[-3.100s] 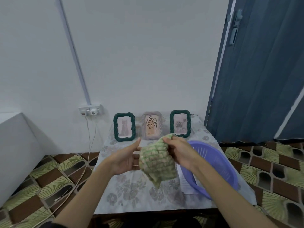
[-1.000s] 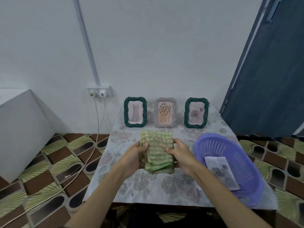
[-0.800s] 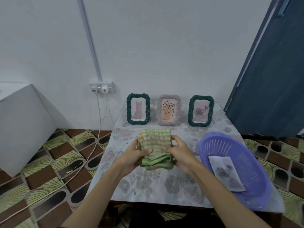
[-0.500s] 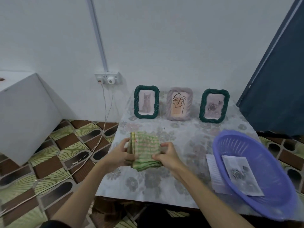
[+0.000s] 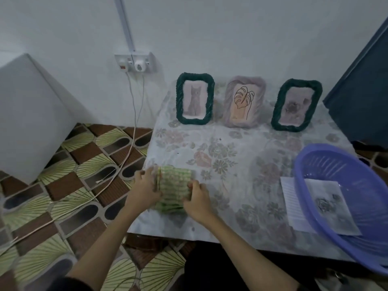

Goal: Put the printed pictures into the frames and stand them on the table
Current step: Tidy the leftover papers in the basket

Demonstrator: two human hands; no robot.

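The folded cloth (image 5: 173,189) was held flat at the table (image 5: 231,160) near-left corner, its long axis running front-to-back, gripped between left hand (image 5: 144,190) and right hand (image 5: 198,199), while the three frames (image 5: 195,98) stood filled well beyond.

Left hand (image 5: 144,191), right hand (image 5: 197,199) both extended forward, fingers curled.

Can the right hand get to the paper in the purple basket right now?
Probably yes, once it lets go. The right hand is busy holding the green cloth. The basket is open on top, the paper lies uncovered inside, and only bare tablecloth lies between.
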